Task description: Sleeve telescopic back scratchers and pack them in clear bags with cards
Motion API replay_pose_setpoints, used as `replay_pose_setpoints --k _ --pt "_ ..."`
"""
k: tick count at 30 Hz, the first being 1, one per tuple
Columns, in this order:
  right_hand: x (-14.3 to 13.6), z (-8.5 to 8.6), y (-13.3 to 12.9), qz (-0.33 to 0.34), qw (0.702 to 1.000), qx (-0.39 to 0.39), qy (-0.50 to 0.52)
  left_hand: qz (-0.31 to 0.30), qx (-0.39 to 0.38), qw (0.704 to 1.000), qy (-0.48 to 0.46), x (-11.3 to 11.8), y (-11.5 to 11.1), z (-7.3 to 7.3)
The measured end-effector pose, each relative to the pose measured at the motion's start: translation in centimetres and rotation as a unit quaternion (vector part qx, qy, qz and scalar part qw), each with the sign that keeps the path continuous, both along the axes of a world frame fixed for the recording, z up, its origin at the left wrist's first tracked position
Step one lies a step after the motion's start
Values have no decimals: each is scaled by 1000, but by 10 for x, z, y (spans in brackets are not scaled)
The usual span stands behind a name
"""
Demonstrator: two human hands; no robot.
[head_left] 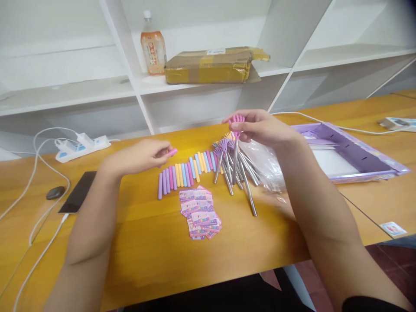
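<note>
My left hand [147, 155] pinches a small pink stick [172, 152] above the left end of a row of coloured sticks [180, 175] in purple, pink, yellow and blue. In my right hand [256, 125] is a back scratcher with a pink hand-shaped head [238, 123]; its metal rod points down. Below it lies a heap of similar back scratchers [238, 167] with purple and yellow heads and silver rods. Nearer to me, a loose pile of pink and purple printed cards [200, 213] rests on the wooden table [152, 255].
A purple open box [367, 171] stands at the right, beside a clear plastic bag [268, 167]. Left are a power strip [82, 148], white cables and a black phone [78, 193]. A taped carton [208, 67] and a bottle [153, 47] sit on the shelf.
</note>
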State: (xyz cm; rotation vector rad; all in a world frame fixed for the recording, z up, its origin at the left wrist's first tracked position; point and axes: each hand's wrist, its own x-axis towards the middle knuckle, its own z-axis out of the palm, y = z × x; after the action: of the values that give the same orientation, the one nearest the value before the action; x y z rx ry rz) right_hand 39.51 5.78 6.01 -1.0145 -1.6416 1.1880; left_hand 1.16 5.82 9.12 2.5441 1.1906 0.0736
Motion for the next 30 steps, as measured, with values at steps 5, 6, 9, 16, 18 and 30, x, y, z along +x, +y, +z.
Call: replay_pose_setpoints --k 5,6,9,16,18,30 --pt "-7 13 -7 -97 984 62 133 -62 60 995 -53 7 -13 10" --pt "-8 15 -7 -114 981 71 141 -63 68 994 -59 8 -15 12" --pt "-10 18 -8 -154 974 91 140 -60 94 991 -75 9 -18 14" --pt "-10 16 -9 -154 975 125 102 -54 144 982 -107 8 -22 16" --pt "-13 14 -9 -162 973 118 113 -53 151 980 -116 8 -23 17" --pt "-37 7 -8 -147 959 134 201 14 266 951 -158 6 -27 14"
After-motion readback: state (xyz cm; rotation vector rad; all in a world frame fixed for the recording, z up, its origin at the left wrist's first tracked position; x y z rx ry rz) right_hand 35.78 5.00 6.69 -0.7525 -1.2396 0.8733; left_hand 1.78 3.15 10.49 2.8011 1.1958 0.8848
